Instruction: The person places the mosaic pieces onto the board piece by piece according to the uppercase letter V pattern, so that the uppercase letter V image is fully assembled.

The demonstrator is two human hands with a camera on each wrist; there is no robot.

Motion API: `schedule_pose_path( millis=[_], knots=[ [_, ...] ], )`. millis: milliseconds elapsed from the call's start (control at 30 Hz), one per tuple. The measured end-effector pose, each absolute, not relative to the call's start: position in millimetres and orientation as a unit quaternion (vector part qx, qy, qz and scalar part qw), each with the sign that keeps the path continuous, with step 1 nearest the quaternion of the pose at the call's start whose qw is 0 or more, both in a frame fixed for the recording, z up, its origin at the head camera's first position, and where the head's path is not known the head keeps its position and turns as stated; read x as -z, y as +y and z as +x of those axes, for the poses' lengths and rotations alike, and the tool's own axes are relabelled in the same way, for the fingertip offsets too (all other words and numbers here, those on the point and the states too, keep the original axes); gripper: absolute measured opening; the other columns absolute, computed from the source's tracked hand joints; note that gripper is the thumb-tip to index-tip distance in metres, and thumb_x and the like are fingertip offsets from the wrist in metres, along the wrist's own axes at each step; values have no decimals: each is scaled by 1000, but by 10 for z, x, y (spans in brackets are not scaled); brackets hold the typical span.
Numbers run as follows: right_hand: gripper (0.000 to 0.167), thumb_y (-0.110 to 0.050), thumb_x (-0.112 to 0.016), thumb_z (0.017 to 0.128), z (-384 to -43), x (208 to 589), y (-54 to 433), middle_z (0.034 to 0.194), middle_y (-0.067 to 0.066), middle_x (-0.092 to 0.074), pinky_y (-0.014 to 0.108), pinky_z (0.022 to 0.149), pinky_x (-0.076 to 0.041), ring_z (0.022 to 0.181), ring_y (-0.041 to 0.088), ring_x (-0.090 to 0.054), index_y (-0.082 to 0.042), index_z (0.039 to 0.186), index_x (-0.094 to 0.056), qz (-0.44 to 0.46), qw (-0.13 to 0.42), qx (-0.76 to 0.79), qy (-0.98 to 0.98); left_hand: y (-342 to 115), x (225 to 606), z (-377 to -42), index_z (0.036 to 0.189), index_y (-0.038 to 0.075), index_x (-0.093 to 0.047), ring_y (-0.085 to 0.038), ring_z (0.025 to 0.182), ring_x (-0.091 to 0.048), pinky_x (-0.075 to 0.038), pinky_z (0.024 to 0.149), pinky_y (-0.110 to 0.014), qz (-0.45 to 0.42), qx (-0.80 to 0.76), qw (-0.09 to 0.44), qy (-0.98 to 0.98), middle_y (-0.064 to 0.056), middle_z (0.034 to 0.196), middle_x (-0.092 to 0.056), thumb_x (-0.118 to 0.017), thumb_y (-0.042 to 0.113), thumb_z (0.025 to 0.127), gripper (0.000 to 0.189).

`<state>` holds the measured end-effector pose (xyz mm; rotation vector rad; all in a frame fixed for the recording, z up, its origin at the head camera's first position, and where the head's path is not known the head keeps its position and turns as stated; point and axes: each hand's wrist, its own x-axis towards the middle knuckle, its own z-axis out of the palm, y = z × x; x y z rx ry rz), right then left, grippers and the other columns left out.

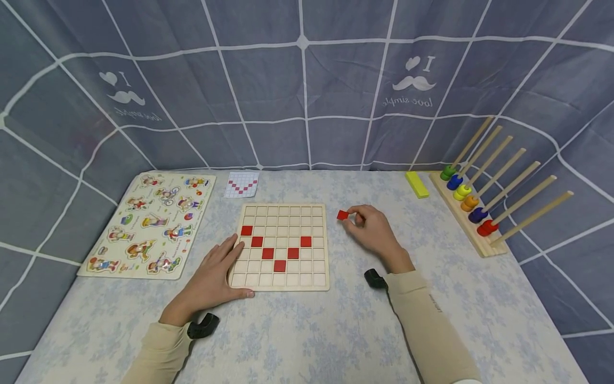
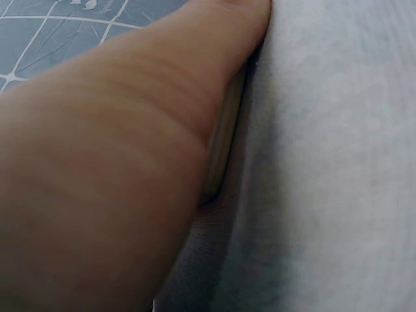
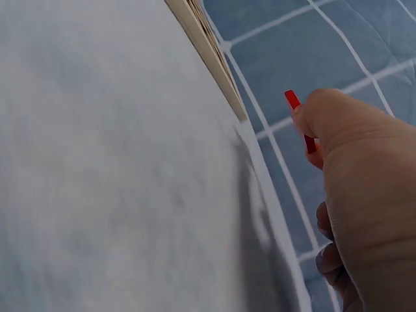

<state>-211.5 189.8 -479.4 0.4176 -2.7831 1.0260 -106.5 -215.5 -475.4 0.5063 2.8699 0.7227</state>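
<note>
A square wooden grid board lies flat on the table, with several red tiles set in its cells in a V shape whose left arm is longer. My left hand rests at the board's lower left corner, fingers spread along the left side and thumb at the front edge. In the left wrist view the board's edge shows beside the hand. Just right of the board, my right hand pinches a loose red square tile between thumb and fingertips. The right wrist view shows this tile edge-on, raised above the table.
A small pattern card with a V of red squares lies behind the board. A picture puzzle board is at left. On the right stand a yellow block and a wooden peg rack with coloured beads. A patterned curtain hangs behind.
</note>
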Motion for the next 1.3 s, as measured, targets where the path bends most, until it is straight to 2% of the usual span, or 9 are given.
schedule_pose_path(
  millis=[167,433,833,1300],
  knots=[
    [24,-28,-72,94,-2070,4735,1694,78,0,-54,34,76,-48,78,17,-50,-11,110,-72,171,51,-339,-924,-2159,4759,-1062,161,4,-28,-41,156,-17,-14,126,-58,167,-241,70,953,-19,171,-16,-85,65,70,124],
    [20,-31,-72,95,-2023,4725,1454,75,-3,-52,31,75,-45,75,13,-48,-14,106,-72,231,26,-317,-919,-2179,4783,-1044,161,4,-28,-41,156,-17,-14,126,-58,166,-241,69,954,-19,171,-16,-84,66,70,124],
    [19,-28,-70,97,-2031,4794,1429,76,-3,-51,30,70,-41,72,13,-46,-14,110,-71,235,6,-298,-925,-2181,4804,-1070,162,5,-28,-40,157,-17,-14,126,-58,167,-238,66,954,-18,171,-16,-83,68,70,124],
    [22,-26,-68,98,-2026,4799,1425,76,-2,-52,31,72,-42,72,13,-46,-11,114,-71,230,-5,-300,-926,-2167,4792,-1070,162,5,-28,-40,157,-17,-14,127,-57,167,-237,70,954,-18,171,-16,-83,68,70,124]
  ],
)
